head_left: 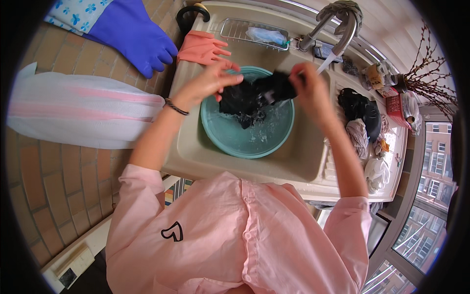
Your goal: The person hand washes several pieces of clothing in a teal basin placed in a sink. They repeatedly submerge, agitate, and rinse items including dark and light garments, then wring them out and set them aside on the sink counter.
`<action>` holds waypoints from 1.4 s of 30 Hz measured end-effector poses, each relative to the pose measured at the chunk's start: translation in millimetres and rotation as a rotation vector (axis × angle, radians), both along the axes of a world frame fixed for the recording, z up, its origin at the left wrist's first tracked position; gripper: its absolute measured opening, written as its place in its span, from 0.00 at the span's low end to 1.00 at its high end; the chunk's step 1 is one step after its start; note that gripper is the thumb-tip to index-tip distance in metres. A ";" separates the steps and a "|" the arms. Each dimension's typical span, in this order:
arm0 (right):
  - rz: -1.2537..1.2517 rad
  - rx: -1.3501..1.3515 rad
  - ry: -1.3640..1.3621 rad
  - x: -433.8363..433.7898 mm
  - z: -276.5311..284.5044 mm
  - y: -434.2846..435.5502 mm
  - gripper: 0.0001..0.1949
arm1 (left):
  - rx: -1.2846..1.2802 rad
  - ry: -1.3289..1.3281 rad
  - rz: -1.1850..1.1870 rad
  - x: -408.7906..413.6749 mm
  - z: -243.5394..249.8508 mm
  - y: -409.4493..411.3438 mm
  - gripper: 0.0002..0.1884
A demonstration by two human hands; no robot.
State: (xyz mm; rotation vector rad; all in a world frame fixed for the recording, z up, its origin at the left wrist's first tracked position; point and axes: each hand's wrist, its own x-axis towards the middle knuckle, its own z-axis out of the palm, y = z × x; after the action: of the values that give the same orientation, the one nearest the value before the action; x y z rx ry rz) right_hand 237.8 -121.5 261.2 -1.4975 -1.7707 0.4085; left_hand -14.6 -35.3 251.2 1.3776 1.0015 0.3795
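A wet black cloth hangs over a turquoise plastic basin, its lower end in splashing water. My right hand, slightly blurred, pinches the cloth's upper right end beneath the tap stream. At the cloth's left edge is my left hand, thumb and index finger spread; whether its other fingers grip the fabric cannot be told. The basin stands inside a beige laundry sink. Water runs from a curved metal faucet with a grey rag draped over its top.
Coral rubber gloves drape over the sink's left rim, near a purple rubber glove and a white-and-pink cloth bundle. A wire rack sits at the back. Black fabric and crumpled light cloths lie on the right ledge.
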 end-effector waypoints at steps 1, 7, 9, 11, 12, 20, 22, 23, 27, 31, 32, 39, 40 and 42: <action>0.001 -0.014 -0.055 -3.1 -41.9 -2.1 0.07 | -0.017 0.059 -0.033 -0.2 -54.1 6.6 0.23; -0.111 -0.395 -0.388 -33.8 -242.7 -23.1 0.11 | 0.764 0.549 -0.377 27.8 -210.9 -38.7 0.32; -0.005 -0.562 -0.569 -43.8 -274.5 -29.0 0.12 | 0.669 0.762 -0.493 34.0 -217.6 -51.2 0.33; 0.240 -0.457 -0.639 -14.9 -294.1 -34.2 0.14 | 1.025 0.611 -0.569 8.8 -268.9 -39.6 0.31; 0.343 -0.406 -0.675 0.0 -302.6 -35.6 0.15 | 0.924 0.640 -0.514 12.3 -266.5 -35.9 0.26; 0.135 -0.864 -0.664 -23.3 -379.9 -49.1 0.19 | 0.874 0.856 -0.724 10.5 -275.9 -39.2 0.13; 0.169 -0.762 -0.780 -25.2 -348.8 -54.9 0.19 | 0.960 0.748 -0.596 2.0 -267.0 -45.9 0.10; 0.192 -0.756 -0.825 -38.0 -324.3 -54.1 0.20 | 0.937 0.775 -0.654 -1.2 -263.5 -55.2 0.10; 0.507 -1.072 -0.588 -55.2 -257.0 -47.7 0.27 | 0.892 0.766 -0.891 20.0 -217.5 -56.9 0.06; 0.190 -0.607 0.103 -55.3 -201.4 -37.7 0.37 | 0.989 0.306 -0.630 34.9 -106.4 -39.7 0.05; 0.129 -0.489 0.210 -61.8 -173.1 -32.4 0.33 | 0.977 0.189 -0.502 32.9 -92.8 -40.1 0.07; 0.080 -0.157 0.477 -60.6 17.6 -5.8 0.11 | 0.921 0.054 -0.081 -16.9 -145.3 -57.0 0.56; 0.118 -0.147 0.545 -60.6 44.3 -4.8 0.11 | 0.957 0.102 -0.096 -11.8 -154.6 -60.1 0.58; 0.167 -0.126 0.717 -59.7 88.2 -10.5 0.12 | 0.939 -0.036 -0.095 28.0 -140.2 -61.0 0.56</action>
State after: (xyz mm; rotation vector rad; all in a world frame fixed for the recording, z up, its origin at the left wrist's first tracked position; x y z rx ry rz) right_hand 178.2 -132.0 349.4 -1.0833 -1.3025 1.0151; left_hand 13.4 -96.3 111.0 2.2309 0.7308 0.8657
